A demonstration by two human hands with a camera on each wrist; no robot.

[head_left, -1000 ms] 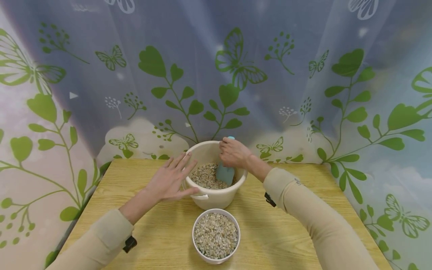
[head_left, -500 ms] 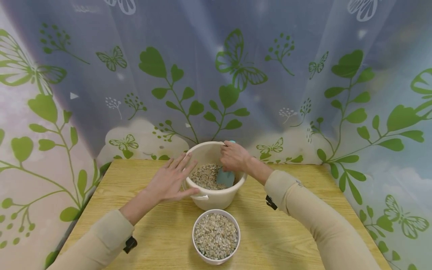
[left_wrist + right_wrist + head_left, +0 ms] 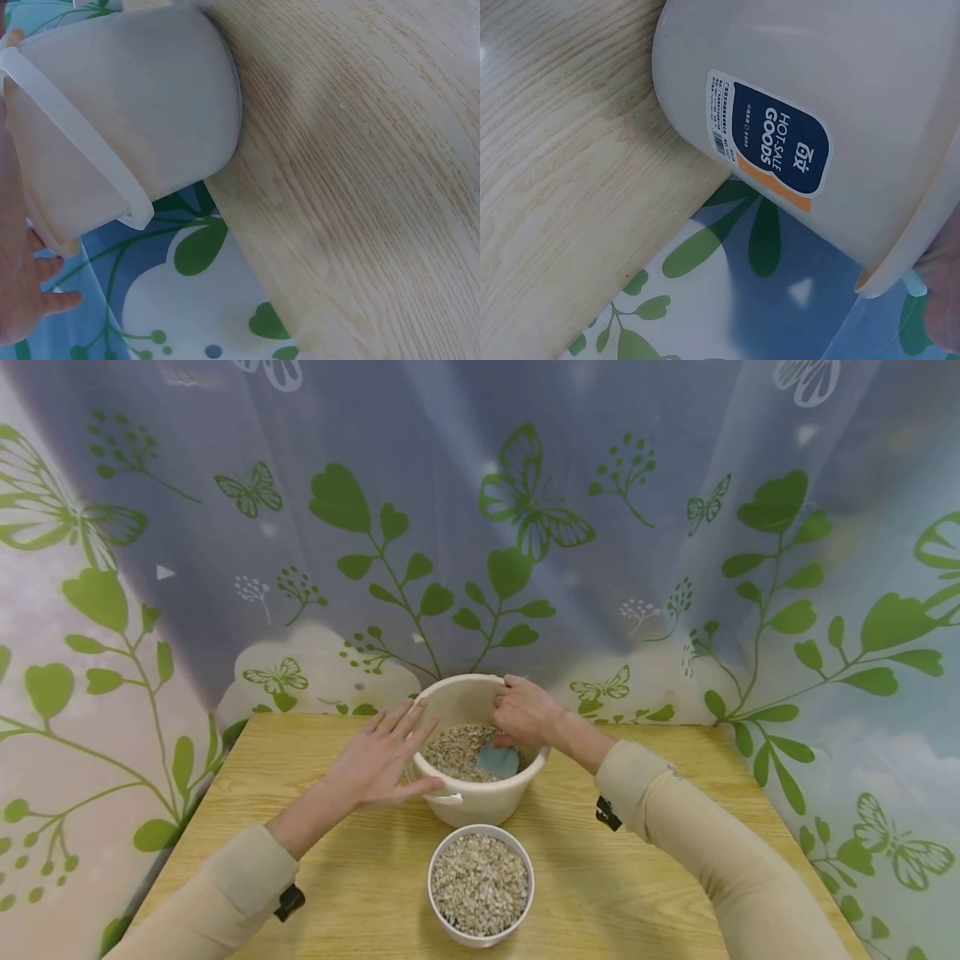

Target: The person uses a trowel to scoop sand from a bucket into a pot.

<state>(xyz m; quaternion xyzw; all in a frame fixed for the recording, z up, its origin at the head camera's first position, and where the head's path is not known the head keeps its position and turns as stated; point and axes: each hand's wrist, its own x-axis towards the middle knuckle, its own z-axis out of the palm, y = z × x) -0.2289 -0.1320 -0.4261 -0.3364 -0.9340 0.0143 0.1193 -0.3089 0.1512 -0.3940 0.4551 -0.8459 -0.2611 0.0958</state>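
Note:
A cream plastic bucket (image 3: 487, 806) stands at the far side of the table, with small tan gravel (image 3: 457, 747) in its bottom. My right hand (image 3: 523, 714) grips a light blue shovel inside the bucket; its blade (image 3: 501, 762) meets the gravel and its front edge is buried. Only the tip of the handle (image 3: 915, 283) shows beside that hand in the right wrist view. My left hand (image 3: 378, 760) rests against the bucket's left rim with fingers straight and spread. Nearer to me sits a white bowl (image 3: 482, 941) filled with gravel.
The wooden table (image 3: 622, 877) reaches back to a curtain (image 3: 660, 610) printed with leaves and butterflies. On the bucket's side lies a white handle (image 3: 82, 142); a label (image 3: 772, 139) is on its other side. Two small bits (image 3: 366, 127) lie on the table.
My right hand has moved slightly down and right, and the shovel blade has gone lower into the gravel with its handle top now hidden. My left hand has stayed in place.

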